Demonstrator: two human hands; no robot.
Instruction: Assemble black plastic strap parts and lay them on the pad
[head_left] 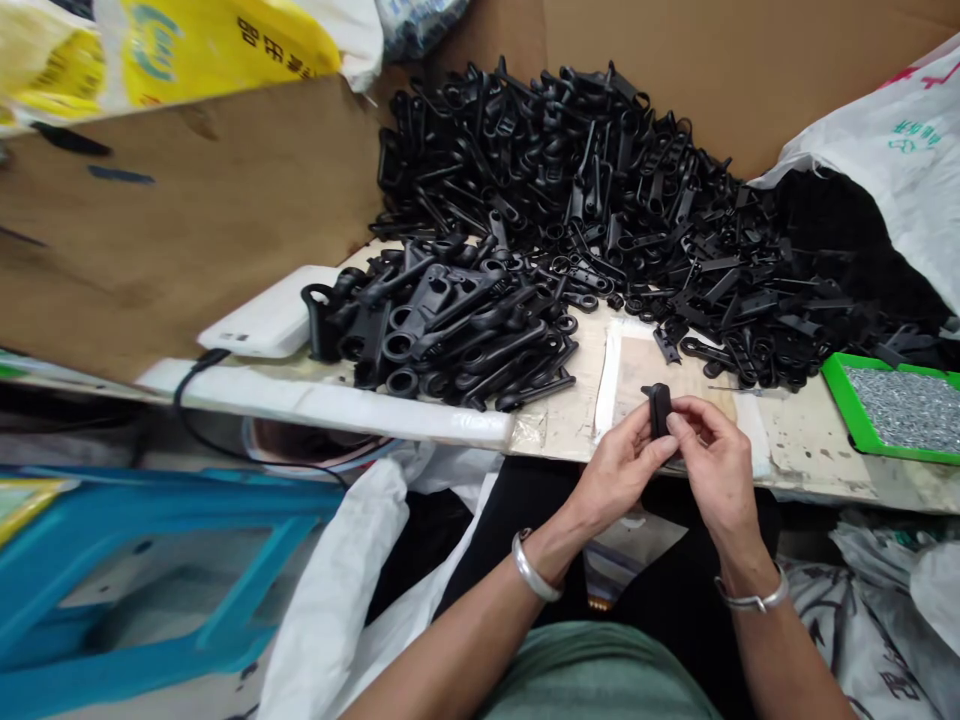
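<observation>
A small black plastic part [659,408] stands upright between my two hands, above the front edge of the workbench. My left hand [626,455] grips it from the left, the thumb lying across its lower end. From the right, the thumb and fingers of my right hand [712,455] pinch the same part. Its underside is hidden by my fingers. Just beyond my hands lies a pale board [634,350] with white edging. A heap of black plastic handles with ring-shaped ends [465,325] lies to the left of it.
A large mound of black parts [525,170] fills the back, against cardboard [660,60]. Smaller black pieces [720,290] spread right. A green tray [844,400] holds small metal pieces. At left sit a white box [262,315] with a black cable [180,390] and a blue plastic stool [150,560].
</observation>
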